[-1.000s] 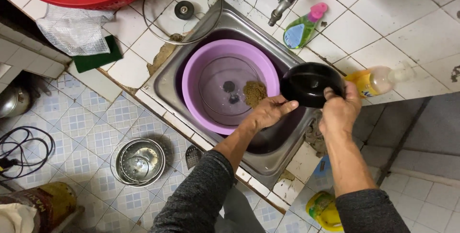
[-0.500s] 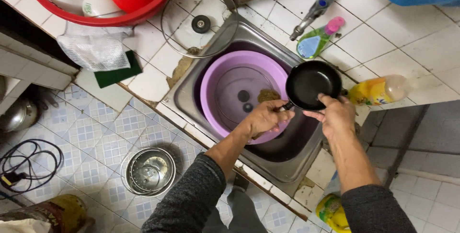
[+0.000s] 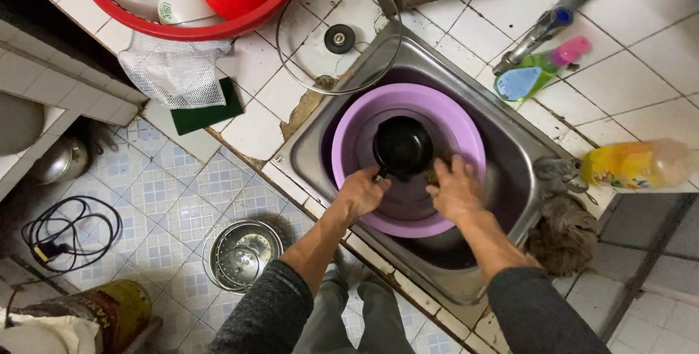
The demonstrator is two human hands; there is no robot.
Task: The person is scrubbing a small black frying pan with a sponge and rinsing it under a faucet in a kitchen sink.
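Two hands work a small round black pan (image 3: 403, 146) inside a smooth purple plastic basin (image 3: 466, 125): the left hand (image 3: 360, 192) clenches its handle, the right hand (image 3: 456, 190) presses a brownish scourer (image 3: 432, 176).

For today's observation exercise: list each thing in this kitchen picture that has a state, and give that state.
Black pan: held over the basin.
Purple basin: sitting in the sink.
Left hand: gripping the pan handle.
Right hand: resting inside the basin.
Glass lid: lying off, on the counter.
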